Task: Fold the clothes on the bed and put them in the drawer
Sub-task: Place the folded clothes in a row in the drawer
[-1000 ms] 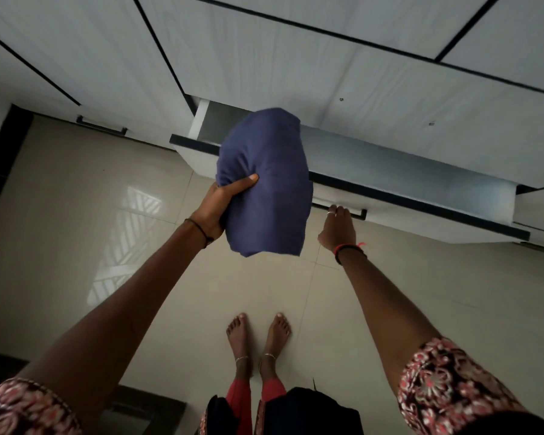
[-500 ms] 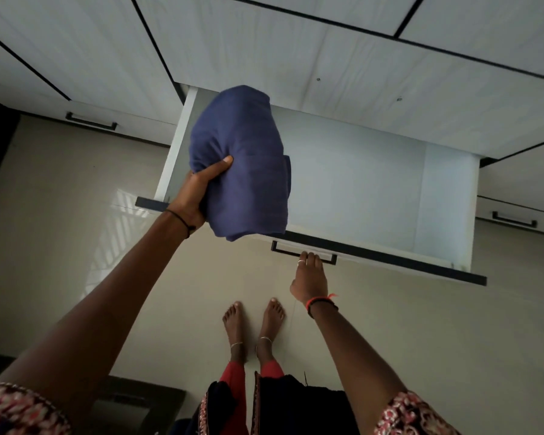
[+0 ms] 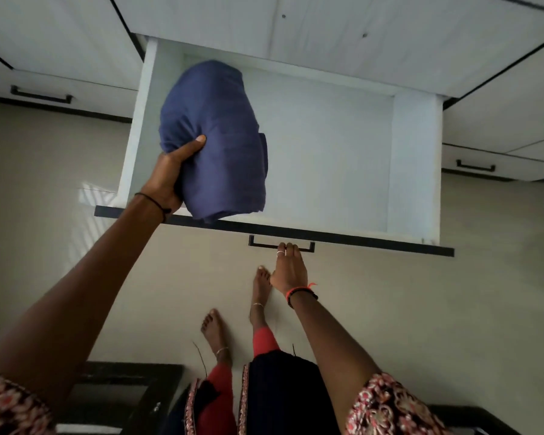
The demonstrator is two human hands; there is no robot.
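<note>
Left hand (image 3: 170,180) grips folded blue garment (image 3: 214,139) from its left side, thumb pressed across top, fingers hidden beneath. Bundle hangs over left half of open drawer (image 3: 415,152), above its floor, near end overhanging front panel. Likely lined up for lowering in. Right hand (image 3: 288,271) at handle (image 3: 281,244), fingertips on bar; whether they hook under it, cannot tell. Probably steadies drawer against sliding shut.

A home, likely a bedroom: white built-in wardrobe fronts (image 3: 358,32) beyond the right hand (image 3: 291,271), a pulled-out drawer (image 3: 415,158) just ahead of it, glossy floor tiles (image 3: 421,309) beneath
</note>
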